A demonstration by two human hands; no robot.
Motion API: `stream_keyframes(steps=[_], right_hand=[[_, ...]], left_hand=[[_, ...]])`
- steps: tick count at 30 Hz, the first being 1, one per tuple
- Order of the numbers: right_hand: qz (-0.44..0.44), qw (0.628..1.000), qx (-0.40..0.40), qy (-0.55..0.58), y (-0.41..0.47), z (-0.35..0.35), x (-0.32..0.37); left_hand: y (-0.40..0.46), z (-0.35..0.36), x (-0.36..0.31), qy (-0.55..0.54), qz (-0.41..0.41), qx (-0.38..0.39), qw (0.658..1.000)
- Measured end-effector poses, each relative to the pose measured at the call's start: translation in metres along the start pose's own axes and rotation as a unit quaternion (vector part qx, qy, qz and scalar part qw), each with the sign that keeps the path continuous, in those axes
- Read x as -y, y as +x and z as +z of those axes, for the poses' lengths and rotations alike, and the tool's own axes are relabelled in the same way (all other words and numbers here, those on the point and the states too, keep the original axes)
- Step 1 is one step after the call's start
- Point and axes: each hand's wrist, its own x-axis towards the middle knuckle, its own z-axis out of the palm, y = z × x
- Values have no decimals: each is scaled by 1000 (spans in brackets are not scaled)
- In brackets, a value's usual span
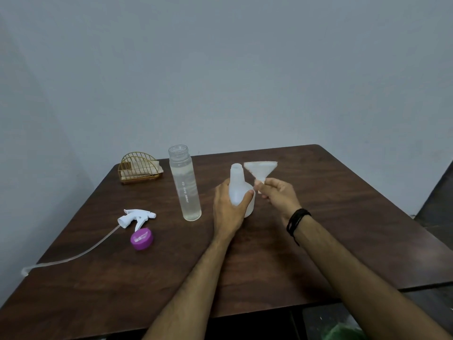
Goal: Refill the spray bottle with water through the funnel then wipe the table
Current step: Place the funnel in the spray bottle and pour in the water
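Head view, as I read it: left hand (226, 207) has its grip wrapped around the upright, uncapped spray bottle (239, 185) on the table (343, 217). Right hand (277, 195) pinches the funnel (260, 169) by its spout, raised just right of the bottle neck, apart from it. Water bottle (185, 182) stands open to the left; trigger head (136, 217) and purple cap (142, 238) lie further left.

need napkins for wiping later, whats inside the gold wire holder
The gold wire holder holds a pale folded stack, apparently napkins, seen through the wires. How many there are cannot be told; the wires and blur hide that.
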Motion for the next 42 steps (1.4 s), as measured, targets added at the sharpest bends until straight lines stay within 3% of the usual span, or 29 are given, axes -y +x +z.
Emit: stream_keyframes(steps=[4,8,25,38,42], right_hand=[[-64,996,-7,64,8,1,24],[-109,993,28,47,15,16,48],[-76,985,97,-125,41,36,44],[-118,981,129,-85,40,42,37],[-122,981,125,-84,42,43,30]], left_hand=[[1,0,0,-1,1,1,1000],[0,-1,-1,-14,1,8,1000],[-1,-3,-4,-39,10,6,999],[-5,-5,-6,-13,-39,15,999],[-15,-15,-12,-7,-56,-31,998]])
